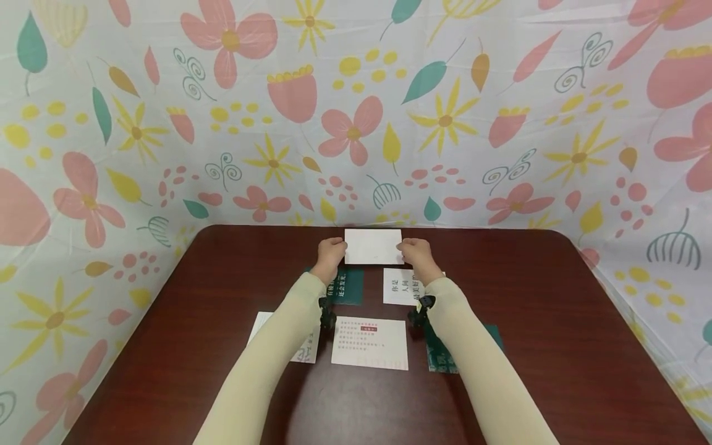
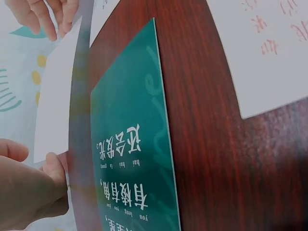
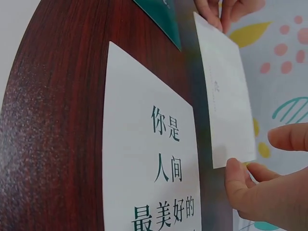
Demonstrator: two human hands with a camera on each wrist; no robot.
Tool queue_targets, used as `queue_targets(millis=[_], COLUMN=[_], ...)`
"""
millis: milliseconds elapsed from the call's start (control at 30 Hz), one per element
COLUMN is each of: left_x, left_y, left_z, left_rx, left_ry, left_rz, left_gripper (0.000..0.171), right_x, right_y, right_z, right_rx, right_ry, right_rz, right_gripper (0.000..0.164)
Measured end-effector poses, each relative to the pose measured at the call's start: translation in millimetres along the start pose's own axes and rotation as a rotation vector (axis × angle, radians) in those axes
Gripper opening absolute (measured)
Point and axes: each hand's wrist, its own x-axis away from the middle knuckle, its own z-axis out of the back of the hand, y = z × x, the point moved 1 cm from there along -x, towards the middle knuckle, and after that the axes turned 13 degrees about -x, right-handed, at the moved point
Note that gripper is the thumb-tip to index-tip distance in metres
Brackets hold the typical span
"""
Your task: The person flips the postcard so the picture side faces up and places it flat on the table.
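A white card (image 1: 372, 246) is held up near the far edge of the table, between both hands. My left hand (image 1: 330, 253) pinches its left edge, and the thumb shows at a lower corner in the left wrist view. At the opposite edge, my right hand (image 1: 418, 256) grips the card between thumb and fingers; its index finger stands off the card in the right wrist view. Faint small print marks the face of the card (image 3: 228, 91). Below the left hand lies a green card (image 2: 130, 125) with white characters. A white card with dark green characters (image 3: 149, 144) lies below the right hand.
Nearer on the brown table (image 1: 167, 371) lie a white card with printed lines and a red block (image 1: 369, 355), a white card (image 1: 306, 355) partly behind the left sleeve, and a green card (image 1: 439, 360) partly behind the right. A flower-patterned cloth (image 1: 356, 74) hangs behind.
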Motion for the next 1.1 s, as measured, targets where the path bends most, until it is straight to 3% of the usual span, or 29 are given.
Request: queue_targets(millis=[333, 600, 900, 1100], left_x=[12.4, 19.3, 22.5, 20.7], left_y=[10.2, 16.4, 16.8, 17.4], left_z=[3.5, 3.1, 0.2, -1.2], left_rx=[-0.012, -0.038, -0.011, 0.011], left_ry=[-0.002, 0.037, 0.056, 0.049], left_rz=[-0.070, -0.150, -0.149, -0.148], left_gripper=[0.036, 0.036, 0.040, 0.046], right_x=[1.2, 3.0, 0.7, 0.2], right_y=[-5.1, -10.2, -11.0, -11.2], right_z=[2.3, 1.9, -2.6, -3.0], right_rx=[-0.030, -0.056, -0.186, -0.233], right_ry=[0.017, 0.020, 0.089, 0.150], right_rz=[0.015, 0.046, 0.081, 0.135], right_gripper=[0.053, 0.053, 0.058, 0.049])
